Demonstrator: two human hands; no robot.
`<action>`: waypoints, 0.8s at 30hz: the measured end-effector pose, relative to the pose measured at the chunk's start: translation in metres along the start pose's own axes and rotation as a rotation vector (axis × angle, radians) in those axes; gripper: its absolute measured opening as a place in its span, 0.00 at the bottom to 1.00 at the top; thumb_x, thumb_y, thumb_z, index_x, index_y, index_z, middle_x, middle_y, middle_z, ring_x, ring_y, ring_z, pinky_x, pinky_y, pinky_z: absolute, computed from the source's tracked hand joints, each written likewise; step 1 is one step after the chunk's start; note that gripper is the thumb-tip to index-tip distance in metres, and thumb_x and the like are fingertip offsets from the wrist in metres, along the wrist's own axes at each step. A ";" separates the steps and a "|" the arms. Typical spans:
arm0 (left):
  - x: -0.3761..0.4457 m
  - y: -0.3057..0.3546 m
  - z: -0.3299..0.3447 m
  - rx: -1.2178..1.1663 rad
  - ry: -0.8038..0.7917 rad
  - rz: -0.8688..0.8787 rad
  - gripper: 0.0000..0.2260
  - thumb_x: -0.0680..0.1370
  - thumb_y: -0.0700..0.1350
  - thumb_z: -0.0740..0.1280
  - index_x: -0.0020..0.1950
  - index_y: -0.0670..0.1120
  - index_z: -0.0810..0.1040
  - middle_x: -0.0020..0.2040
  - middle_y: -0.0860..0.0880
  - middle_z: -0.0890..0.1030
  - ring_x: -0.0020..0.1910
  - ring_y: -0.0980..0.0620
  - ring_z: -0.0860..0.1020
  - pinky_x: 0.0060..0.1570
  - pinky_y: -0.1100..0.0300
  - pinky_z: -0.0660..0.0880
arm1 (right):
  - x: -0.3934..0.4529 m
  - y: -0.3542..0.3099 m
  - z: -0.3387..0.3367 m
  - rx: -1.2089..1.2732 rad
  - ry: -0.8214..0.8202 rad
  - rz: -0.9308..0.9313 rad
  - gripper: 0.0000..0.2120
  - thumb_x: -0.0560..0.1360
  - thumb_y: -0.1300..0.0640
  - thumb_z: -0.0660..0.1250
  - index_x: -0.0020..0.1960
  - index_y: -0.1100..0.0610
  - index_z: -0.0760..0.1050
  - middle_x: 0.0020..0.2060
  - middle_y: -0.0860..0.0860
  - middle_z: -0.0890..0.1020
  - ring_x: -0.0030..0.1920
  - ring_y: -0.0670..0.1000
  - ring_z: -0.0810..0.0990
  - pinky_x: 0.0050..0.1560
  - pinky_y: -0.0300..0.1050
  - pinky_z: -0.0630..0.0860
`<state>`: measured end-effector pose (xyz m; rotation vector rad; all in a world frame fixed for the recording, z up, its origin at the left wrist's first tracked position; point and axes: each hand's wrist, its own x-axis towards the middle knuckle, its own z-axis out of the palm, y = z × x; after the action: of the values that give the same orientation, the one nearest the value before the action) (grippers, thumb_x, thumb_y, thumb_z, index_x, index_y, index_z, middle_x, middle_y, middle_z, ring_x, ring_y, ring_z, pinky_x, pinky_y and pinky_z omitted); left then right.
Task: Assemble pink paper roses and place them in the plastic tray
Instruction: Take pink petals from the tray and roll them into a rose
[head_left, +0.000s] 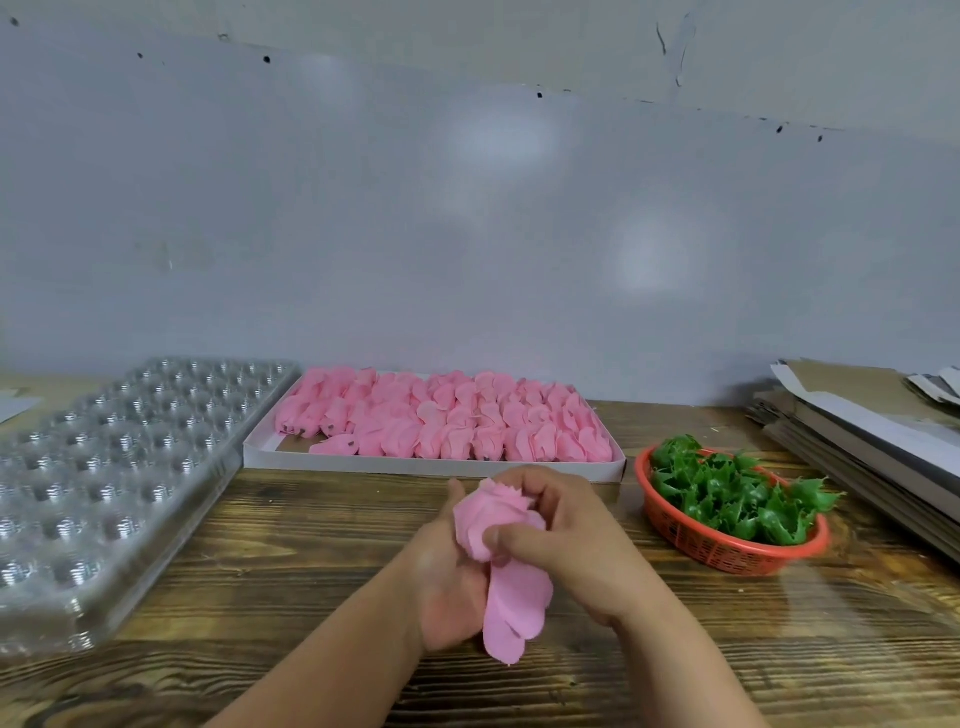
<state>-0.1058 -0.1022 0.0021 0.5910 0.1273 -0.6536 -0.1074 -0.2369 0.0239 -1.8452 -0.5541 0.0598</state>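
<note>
Both hands hold one pink paper rose (493, 525) above the middle of the wooden table. My left hand (447, 582) cups it from below and the left. My right hand (561, 530) curls over its top, thumb pressed on the petals. A strip of loose pink petals (517, 608) hangs down from the rose between the hands. The clear plastic tray (104, 478) with several round cells lies at the left, and its cells look bare. Behind the hands, a white box (426, 461) holds several rows of pink petal stacks (447, 421).
A red mesh basket (727, 556) of green plastic leaf cups (737, 493) sits to the right of the hands. Flat cardboard sheets (857, 431) are piled at the far right. A grey wall runs behind the table (311, 545).
</note>
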 end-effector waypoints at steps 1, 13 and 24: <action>-0.002 0.000 0.000 0.000 -0.027 -0.018 0.24 0.82 0.56 0.59 0.65 0.36 0.73 0.51 0.36 0.79 0.49 0.39 0.79 0.55 0.47 0.76 | 0.002 -0.003 0.000 0.013 0.025 0.026 0.09 0.62 0.56 0.71 0.43 0.51 0.80 0.37 0.49 0.82 0.38 0.46 0.80 0.40 0.41 0.77; 0.010 -0.005 -0.015 0.142 0.117 0.052 0.41 0.75 0.71 0.52 0.53 0.35 0.83 0.52 0.39 0.78 0.57 0.42 0.75 0.61 0.53 0.69 | 0.040 -0.016 0.000 0.536 0.413 0.367 0.09 0.70 0.70 0.67 0.34 0.62 0.72 0.20 0.53 0.76 0.20 0.49 0.75 0.25 0.42 0.75; 0.007 -0.014 -0.007 0.569 0.035 0.163 0.12 0.69 0.40 0.68 0.51 0.38 0.81 0.52 0.40 0.80 0.49 0.45 0.78 0.49 0.55 0.74 | 0.040 -0.018 0.001 0.522 0.580 0.262 0.07 0.71 0.68 0.67 0.45 0.61 0.71 0.36 0.60 0.72 0.29 0.53 0.73 0.33 0.43 0.72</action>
<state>-0.1085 -0.1113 -0.0127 1.1480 -0.0792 -0.5182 -0.0780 -0.2156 0.0494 -1.3221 0.1103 -0.1419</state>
